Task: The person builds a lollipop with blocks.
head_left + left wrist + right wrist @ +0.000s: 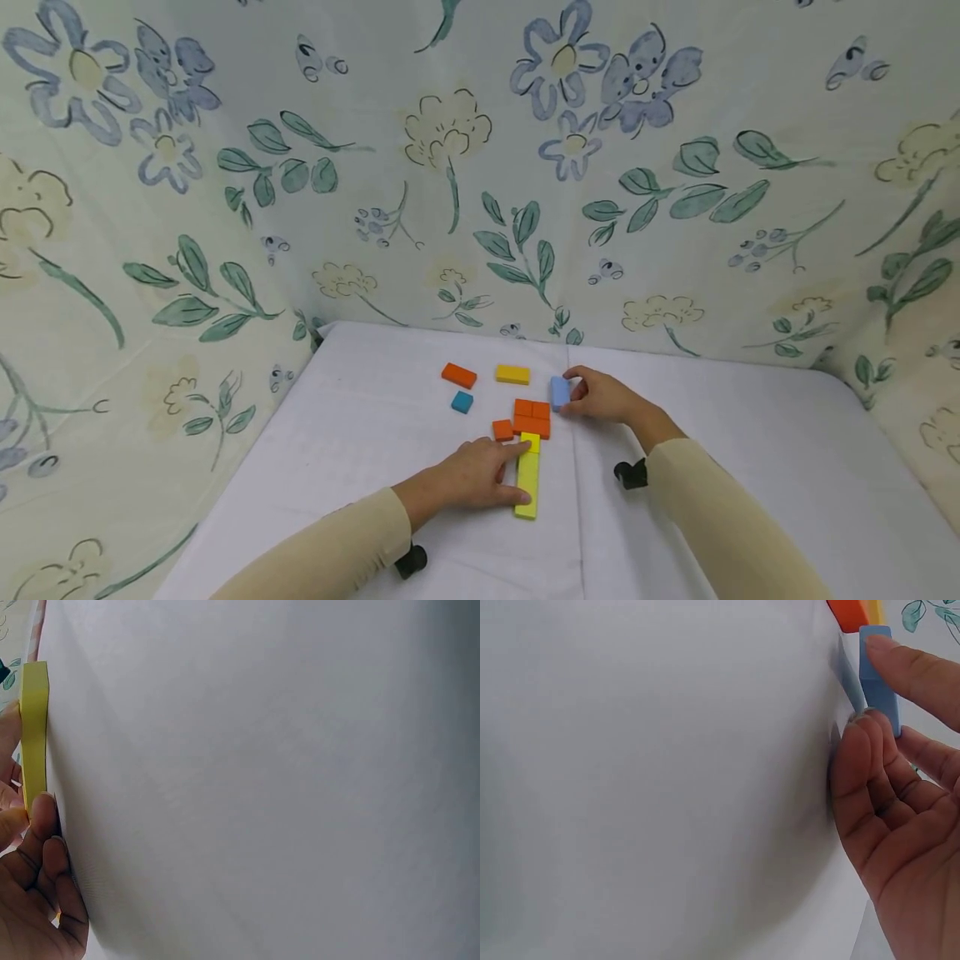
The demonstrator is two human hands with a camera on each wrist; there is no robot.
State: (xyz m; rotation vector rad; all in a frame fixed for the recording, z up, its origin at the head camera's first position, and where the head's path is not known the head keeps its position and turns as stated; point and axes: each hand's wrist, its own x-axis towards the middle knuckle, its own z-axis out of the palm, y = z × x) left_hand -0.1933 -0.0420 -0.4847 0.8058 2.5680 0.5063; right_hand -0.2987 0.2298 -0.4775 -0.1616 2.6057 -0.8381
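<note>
On the white cloth, my left hand (pixel 472 473) lies along a column of yellow blocks. Its index fingertip rests on the small yellow block (pixel 533 439) at the top, and its thumb is on the long yellow block (pixel 528 475) below. The left wrist view shows the other fingers curled beside the yellow block (pixel 34 735). My right hand (pixel 607 398) grips a light blue block (pixel 558 392) lengthwise, thumb at one end and index finger at the other. Just left of that block is a group of orange blocks (pixel 532 408) fitted together, meeting the yellow column at its lower edge.
A small orange block (pixel 502 430) sits left of the orange group. Farther back lie a long orange block (pixel 459 375), a teal square block (pixel 462 402) and a yellow block (pixel 513 374). Floral fabric (pixel 465 208) hangs behind the table (pixel 360 417).
</note>
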